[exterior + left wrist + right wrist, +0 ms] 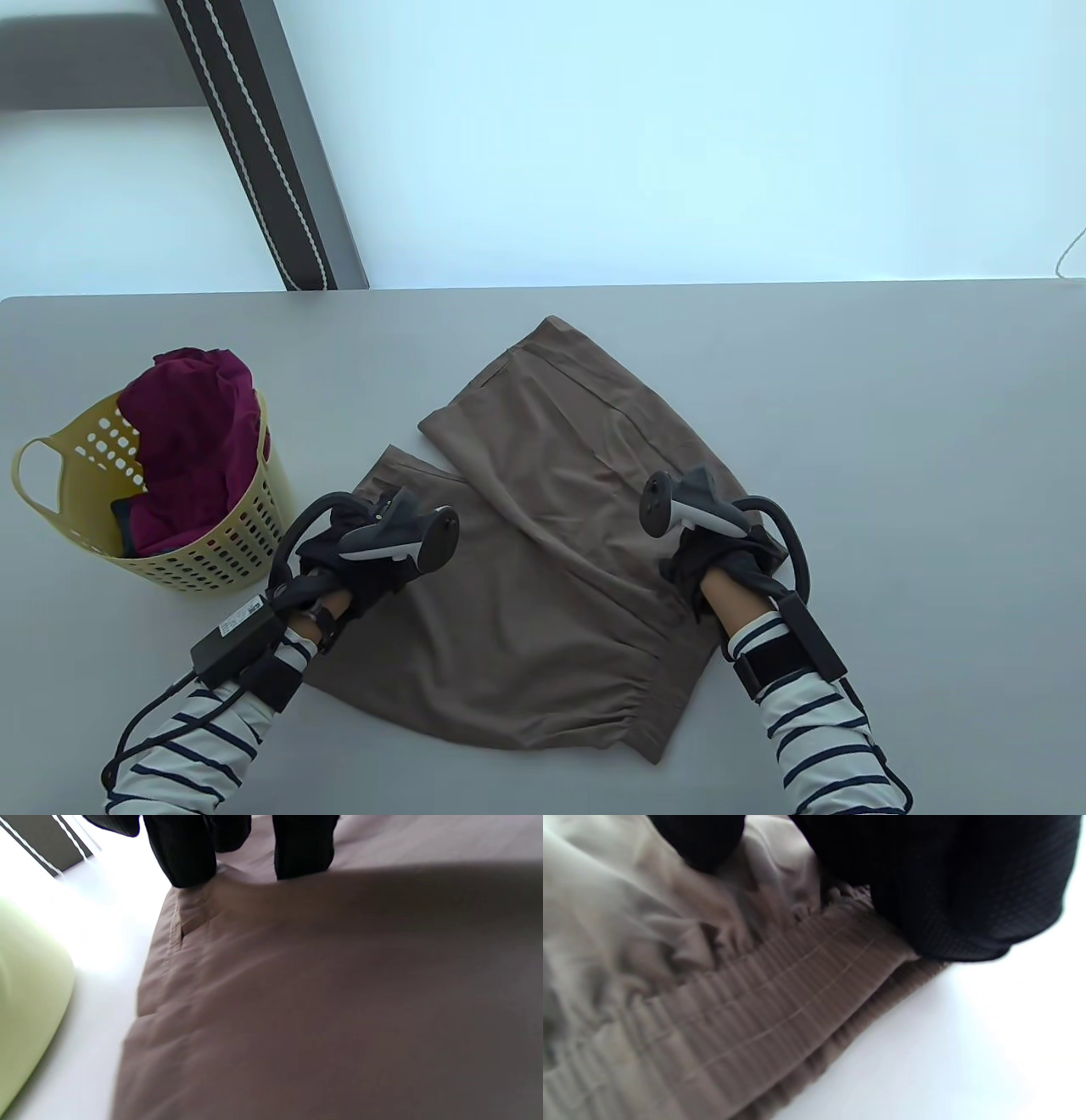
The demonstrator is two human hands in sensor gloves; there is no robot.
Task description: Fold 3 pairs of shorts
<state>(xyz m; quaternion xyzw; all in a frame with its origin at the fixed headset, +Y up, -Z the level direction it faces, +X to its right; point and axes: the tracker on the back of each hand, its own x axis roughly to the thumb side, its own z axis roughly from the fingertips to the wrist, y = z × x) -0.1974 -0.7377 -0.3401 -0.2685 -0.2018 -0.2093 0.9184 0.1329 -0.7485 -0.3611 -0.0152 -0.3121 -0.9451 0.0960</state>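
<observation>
Grey counter (891, 441) w/ brown shorts (543, 586) spread flat at centre; yellow basket (246, 543) w/ maroon garment (195, 441) to left; left hand (356, 560) fingers straight, pressing leg hem; right hand (721, 564) gripping waistband (763, 993)

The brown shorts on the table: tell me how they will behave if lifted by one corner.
The brown shorts would likely droop, since the thin cloth lies flat with soft creases. The gathered waistband looks thicker, so that edge probably hangs heavier. On the smooth table they should slide easily when pushed, likely bunching into wrinkles.
</observation>
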